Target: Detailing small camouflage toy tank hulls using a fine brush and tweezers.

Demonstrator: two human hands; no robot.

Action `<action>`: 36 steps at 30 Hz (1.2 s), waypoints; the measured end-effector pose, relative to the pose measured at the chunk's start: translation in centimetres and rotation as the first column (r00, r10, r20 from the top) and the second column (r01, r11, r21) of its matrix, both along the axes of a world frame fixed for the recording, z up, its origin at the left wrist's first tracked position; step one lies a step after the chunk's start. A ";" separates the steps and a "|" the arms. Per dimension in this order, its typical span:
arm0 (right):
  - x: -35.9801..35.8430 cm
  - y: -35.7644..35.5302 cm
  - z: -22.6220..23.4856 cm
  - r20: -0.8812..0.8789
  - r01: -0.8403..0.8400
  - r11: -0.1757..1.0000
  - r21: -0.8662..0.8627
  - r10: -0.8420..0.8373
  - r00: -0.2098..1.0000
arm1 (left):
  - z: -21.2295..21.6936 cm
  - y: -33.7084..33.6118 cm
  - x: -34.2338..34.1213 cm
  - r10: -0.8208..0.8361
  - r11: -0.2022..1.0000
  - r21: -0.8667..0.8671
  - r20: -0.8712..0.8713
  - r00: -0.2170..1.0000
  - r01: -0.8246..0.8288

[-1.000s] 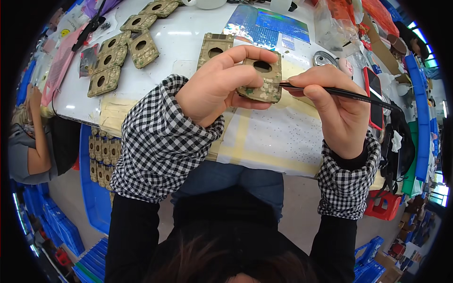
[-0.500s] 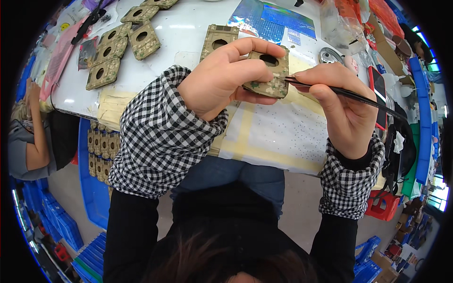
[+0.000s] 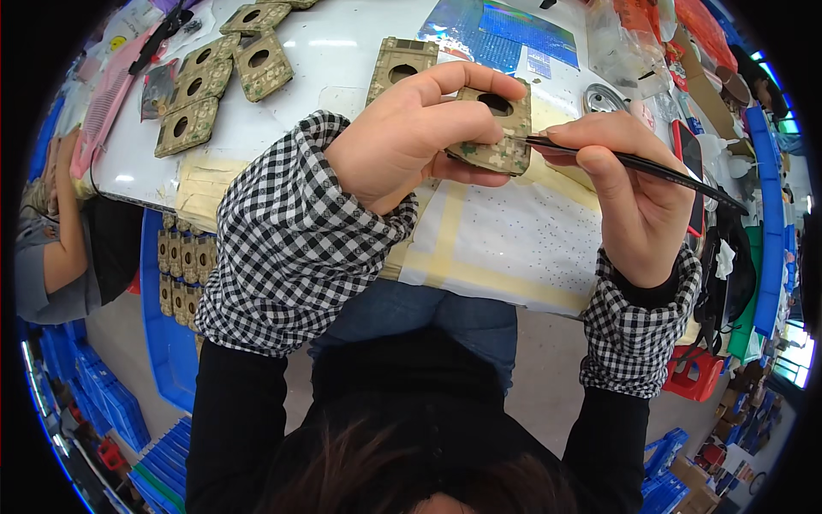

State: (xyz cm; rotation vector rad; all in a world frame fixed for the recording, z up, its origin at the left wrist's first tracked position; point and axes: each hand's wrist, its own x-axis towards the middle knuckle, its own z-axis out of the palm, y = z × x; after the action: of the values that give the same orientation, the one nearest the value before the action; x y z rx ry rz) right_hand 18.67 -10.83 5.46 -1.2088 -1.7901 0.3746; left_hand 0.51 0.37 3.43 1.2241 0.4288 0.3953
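Note:
My left hand [image 3: 428, 133] grips a boxy tan-and-green camouflage part [image 3: 488, 154] with a round dark hole in its top. The thumb lies across its near face and the fingers curl around its far and under sides. In a pinch between thumb and fingers, my right hand [image 3: 638, 188] holds black tweezers [image 3: 655, 168]. Their tips meet the right side of the part, close to my left thumb. Whether anything tiny sits between the tips is too small to tell. Another camouflage part [image 3: 398, 62] lies on the table just behind my left hand.
Below my hands, a white sheet [image 3: 514, 248] scattered with small dark specks is edged with yellow tape. More camouflage parts [image 3: 190, 127] lie at the back left. A blue bin [image 3: 175, 368] holds several others. Shiny blue sheets [image 3: 522, 36] lie behind; a phone [image 3: 685, 150] is at right.
Both hands, with the camouflage part and tweezers, have shifted slightly to the right in the picture. The tweezers' rear end has tilted a little; both grips stay the same.

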 end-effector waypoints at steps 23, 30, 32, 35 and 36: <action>0.1 0.0 0.0 0.025 -0.005 0.999 0.041 0.004 1.000 | 0.0 -0.1 0.1 -0.006 1.000 -0.002 -0.005 1.000 0.006; 0.1 -0.2 -0.1 0.030 0.001 0.999 0.054 -0.003 1.000 | 0.0 -0.3 0.2 -0.008 1.000 0.008 -0.011 1.000 0.008; 0.1 -0.2 0.0 0.046 0.002 0.998 0.060 -0.005 0.999 | 0.0 -0.4 0.2 -0.004 1.000 0.010 -0.014 1.000 0.004; 0.1 -0.1 -0.1 0.029 0.007 0.998 0.060 -0.009 1.000 | 0.1 -0.4 0.2 -0.002 1.000 0.012 -0.016 1.000 0.002; 0.1 -0.1 -0.1 0.033 0.008 0.998 0.060 -0.010 0.999 | 0.0 -0.4 0.2 -0.002 1.000 0.012 -0.017 1.000 0.002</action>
State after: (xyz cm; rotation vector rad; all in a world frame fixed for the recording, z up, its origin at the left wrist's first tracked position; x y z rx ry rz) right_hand 18.78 -10.94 5.35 -1.1875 -1.8108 0.2953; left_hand 0.76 0.02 3.47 1.2405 0.4399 0.3864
